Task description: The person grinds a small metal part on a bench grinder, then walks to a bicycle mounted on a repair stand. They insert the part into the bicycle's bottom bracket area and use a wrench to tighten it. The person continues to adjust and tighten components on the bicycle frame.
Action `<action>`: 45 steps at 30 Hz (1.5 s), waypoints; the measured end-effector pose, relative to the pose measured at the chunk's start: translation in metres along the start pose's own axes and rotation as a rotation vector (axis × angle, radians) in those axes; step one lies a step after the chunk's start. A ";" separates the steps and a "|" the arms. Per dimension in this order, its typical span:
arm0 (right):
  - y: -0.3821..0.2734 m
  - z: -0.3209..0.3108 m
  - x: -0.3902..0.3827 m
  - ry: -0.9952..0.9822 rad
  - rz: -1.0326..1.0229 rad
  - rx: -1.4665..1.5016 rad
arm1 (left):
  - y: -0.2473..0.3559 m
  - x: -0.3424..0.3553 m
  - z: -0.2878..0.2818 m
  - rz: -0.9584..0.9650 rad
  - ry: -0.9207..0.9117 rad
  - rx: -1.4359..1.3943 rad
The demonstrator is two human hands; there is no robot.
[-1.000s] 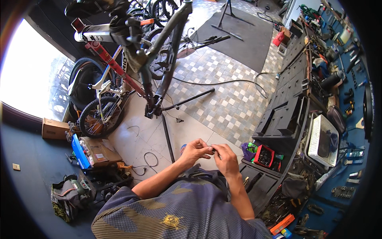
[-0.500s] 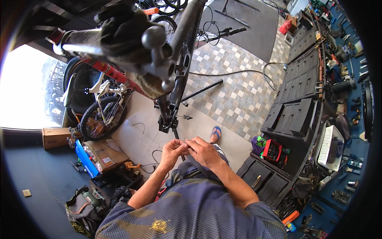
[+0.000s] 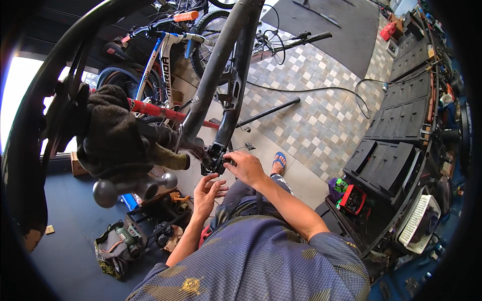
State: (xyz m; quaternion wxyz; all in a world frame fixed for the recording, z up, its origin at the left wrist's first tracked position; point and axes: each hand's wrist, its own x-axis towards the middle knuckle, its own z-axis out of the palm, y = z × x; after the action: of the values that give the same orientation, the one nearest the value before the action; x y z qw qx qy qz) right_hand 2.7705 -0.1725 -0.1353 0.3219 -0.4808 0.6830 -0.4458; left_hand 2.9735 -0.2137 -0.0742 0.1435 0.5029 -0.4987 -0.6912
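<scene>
A dark grey bicycle frame (image 3: 221, 55) hangs in a repair stand close to my head. At its lower end sits a black fitting (image 3: 215, 161) with a thin cable (image 3: 241, 148) running off to the right. My right hand (image 3: 245, 166) pinches that fitting from the right, fingers closed on it. My left hand (image 3: 208, 192) hovers just below with the palm up and fingers spread, holding nothing I can make out. A dark rag (image 3: 118, 135) is draped over the stand's clamp at the left.
A white and blue bicycle (image 3: 163, 55) leans behind the stand. A black workbench with drawers (image 3: 396, 150) runs along the right, with a red tool case (image 3: 353, 198) beside it. A tool bag (image 3: 116, 247) and a crate lie on the floor at lower left. A black hose crosses the tiled floor.
My head has dropped closer to the frame, which now fills the view. My hands have parted: the right rose to the fitting, the left stays below it.
</scene>
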 end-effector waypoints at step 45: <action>-0.012 0.067 0.053 0.104 0.092 -0.367 | 0.027 0.127 -0.124 0.163 -0.104 0.332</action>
State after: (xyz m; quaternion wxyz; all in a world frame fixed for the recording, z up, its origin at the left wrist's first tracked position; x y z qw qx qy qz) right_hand 2.8159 -0.2442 -0.1510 0.2135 -0.4760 0.7897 -0.3229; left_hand 3.0113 -0.3828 -0.1213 0.0879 0.4415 -0.6517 -0.6105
